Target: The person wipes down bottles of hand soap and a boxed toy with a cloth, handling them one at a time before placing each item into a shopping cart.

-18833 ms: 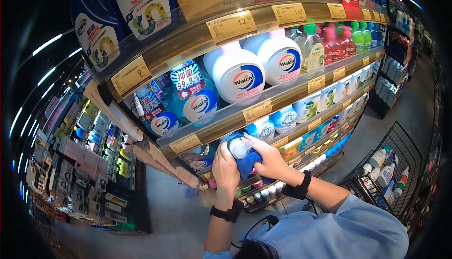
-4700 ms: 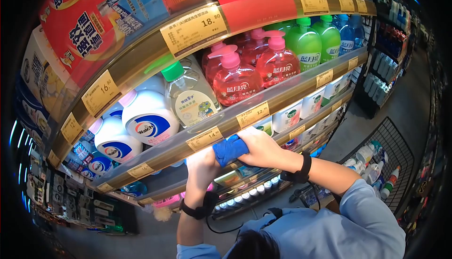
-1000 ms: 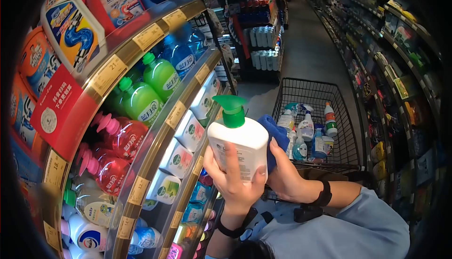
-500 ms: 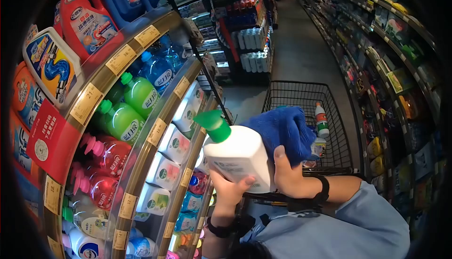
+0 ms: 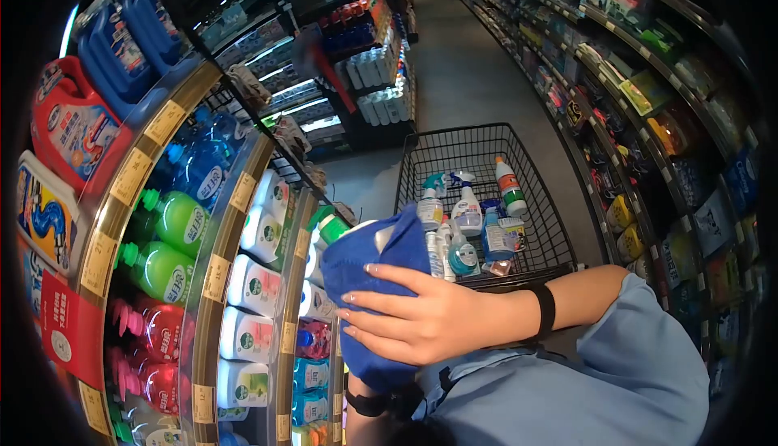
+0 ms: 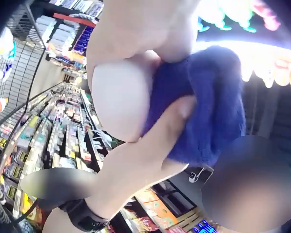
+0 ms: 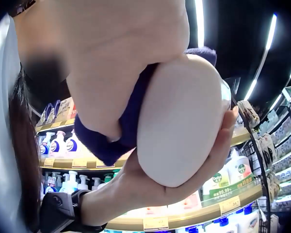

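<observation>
A white pump bottle with a green pump head (image 5: 331, 227) is held tilted in front of the shelves, its front mostly covered by a blue cloth (image 5: 369, 260). My right hand (image 5: 421, 312) lies across the cloth with fingers spread over it. In the left wrist view, the right thumb (image 6: 182, 109) presses the cloth from the other side. My left hand (image 7: 150, 182) grips the bottle around its lower body, fingers curled up one side, and is hidden behind the cloth in the head view. The bottle's smooth white base (image 7: 182, 121) faces the right wrist camera.
On my left, a shelf unit carries green soap bottles (image 5: 180, 217), red pump bottles (image 5: 158, 328) and white Dettol bottles (image 5: 251, 280). A black wire shopping cart (image 5: 539, 203) with several cleaning bottles stands just ahead. More stocked shelves (image 5: 648, 106) line the aisle's right side.
Earlier, a different, see-through-topped pump bottle was in my hands with the cloth. Over the last second, the cloth has moved from the white bottle's right side across its front. The view has turned right.
</observation>
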Demonstrator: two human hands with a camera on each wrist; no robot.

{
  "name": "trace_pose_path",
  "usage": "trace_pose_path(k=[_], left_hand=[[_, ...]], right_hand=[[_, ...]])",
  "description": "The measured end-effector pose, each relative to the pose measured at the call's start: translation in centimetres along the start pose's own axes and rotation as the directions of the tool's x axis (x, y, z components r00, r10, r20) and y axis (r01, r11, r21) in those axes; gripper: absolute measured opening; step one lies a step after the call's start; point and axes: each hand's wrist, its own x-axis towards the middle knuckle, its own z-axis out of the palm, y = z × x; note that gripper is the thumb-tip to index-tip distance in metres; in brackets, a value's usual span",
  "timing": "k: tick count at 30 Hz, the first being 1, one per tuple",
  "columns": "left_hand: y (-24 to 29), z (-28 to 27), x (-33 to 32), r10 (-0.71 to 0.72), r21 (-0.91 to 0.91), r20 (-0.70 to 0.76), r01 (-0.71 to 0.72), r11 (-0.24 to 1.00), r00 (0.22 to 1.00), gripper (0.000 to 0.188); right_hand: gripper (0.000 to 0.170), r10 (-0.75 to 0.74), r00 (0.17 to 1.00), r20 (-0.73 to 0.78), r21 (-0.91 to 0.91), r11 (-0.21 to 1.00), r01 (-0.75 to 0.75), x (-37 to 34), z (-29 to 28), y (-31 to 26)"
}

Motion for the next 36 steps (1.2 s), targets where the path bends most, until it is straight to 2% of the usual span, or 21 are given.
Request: trace_pose_path(k=[1, 2, 3, 4, 6, 7, 8, 10, 12, 16, 20, 22, 24, 25, 27, 28, 29, 31, 34, 35, 36], left_hand=[[0.0, -0.1, 0.3, -0.047, -0.041, 0.006, 0.048, 0.998, 0.999, 0.064], [0.3, 1.1, 0.6, -0.092, -0.084, 0.010, 0.092, 0.992, 0.996, 0.063], [0.4, 2.8, 0.8, 0.031, -0.008, -0.026, -0.031, 0.999, 0.999, 0.060], [1.1, 6.1, 1.1, 0.157, 0.075, -0.054, -0.152, 0.985, 0.986, 0.057], [3.0, 6.8, 2.6, 0.153, -0.014, -0.119, -0.155, 0.988, 0.981, 0.060], [4.0, 7.4, 3.2, 0.150, -0.021, -0.091, -0.153, 0.988, 0.984, 0.059], [4.4, 7.9, 4.3, 0.211, 0.099, -0.142, -0.198, 0.975, 0.967, 0.060], [4.8, 8.7, 5.7, 0.136, 0.183, -0.062, -0.122, 0.975, 0.989, 0.053], [2.5, 9.3, 8.3, 0.095, 0.236, -0.050, -0.081, 0.968, 0.994, 0.052], [-5.7, 8.2, 13.7, -0.188, 0.406, -0.022, 0.181, 0.896, 0.982, 0.045], [-11.5, 7.0, 17.7, -0.418, 0.502, -0.162, 0.440, 0.745, 0.894, 0.041], [-13.1, 7.1, 18.9, -0.517, 0.621, -0.308, 0.580, 0.527, 0.799, 0.046], [-15.6, 6.3, 20.6, -0.567, 0.669, -0.341, 0.617, 0.414, 0.750, 0.043], [-16.7, 6.3, 21.2, -0.573, 0.673, -0.338, 0.618, 0.407, 0.746, 0.043], [-19.4, 6.3, 22.0, -0.621, 0.758, -0.358, 0.606, 0.243, 0.697, 0.037], [-20.6, 6.6, 22.1, -0.629, 0.761, -0.355, 0.604, 0.236, 0.692, 0.037], [-21.9, 6.8, 21.9, -0.688, 0.725, -0.332, 0.641, 0.252, 0.646, 0.037], [-24.2, 6.4, 21.4, -0.797, 0.648, -0.272, 0.714, 0.263, 0.540, 0.040], [-26.8, 5.9, 20.5, -0.873, 0.611, -0.236, 0.764, 0.209, 0.427, 0.046], [-27.0, 5.6, 20.2, -0.881, 0.616, -0.229, 0.763, 0.199, 0.414, 0.051], [-27.2, 5.2, 19.9, -0.888, 0.620, -0.225, 0.762, 0.187, 0.402, 0.055]], right_hand=[[0.016, 0.014, 1.000, 0.005, -0.014, 1.000, -0.014, -1.1, 0.1, 0.1], [0.016, -0.030, 0.986, 0.166, 0.248, 0.969, -0.012, -2.4, -0.1, 0.2], [0.017, -0.114, 0.946, 0.302, 0.492, 0.869, -0.053, -3.6, -0.6, 0.4], [0.022, -0.171, 0.699, 0.694, 0.535, 0.772, -0.342, -3.3, -3.0, 1.3], [0.025, 0.078, 0.656, 0.751, 0.557, 0.459, -0.692, -6.0, -3.8, 3.8], [0.025, 0.372, 0.604, 0.705, 0.570, 0.210, -0.794, -6.3, -5.0, 5.0], [0.026, 0.622, 0.442, 0.646, 0.602, -0.060, -0.796, -6.5, -6.0, 6.2], [0.031, 0.869, 0.080, 0.488, 0.677, -0.319, -0.663, -7.1, -5.6, 10.0], [0.034, 0.931, -0.015, 0.365, 0.745, -0.302, -0.594, -8.8, -3.4, 12.5], [0.045, 0.735, -0.035, 0.677, 0.602, -0.579, -0.550, -11.7, 1.2, 13.1], [0.052, 0.642, -0.037, 0.766, 0.546, -0.680, -0.489, -18.0, 3.0, 14.8], [0.051, 0.604, -0.161, 0.780, 0.480, -0.744, -0.465, -21.4, 3.8, 15.7], [0.051, 0.588, -0.199, 0.784, 0.460, -0.765, -0.450, -23.9, 3.8, 16.2], [0.051, 0.585, -0.263, 0.767, 0.438, -0.778, -0.451, -24.8, 3.8, 16.7], [0.050, 0.614, -0.382, 0.691, 0.425, -0.772, -0.472, -26.9, 3.3, 17.0], [0.050, 0.616, -0.390, 0.685, 0.429, -0.773, -0.467, -27.9, 2.9, 17.3], [0.049, 0.645, -0.465, 0.607, 0.387, -0.750, -0.536, -29.0, 2.6, 17.4], [0.047, 0.714, -0.530, 0.458, 0.261, -0.678, -0.688, -30.2, 1.6, 17.3], [0.069, 0.847, -0.438, 0.302, -0.132, -0.418, -0.899, -35.3, 3.3, 17.0], [0.080, 0.809, -0.506, 0.299, -0.254, -0.443, -0.860, -32.3, 2.3, 16.7], [0.075, 0.776, -0.571, 0.267, -0.407, -0.447, -0.797, -32.2, 3.0, 16.6]])
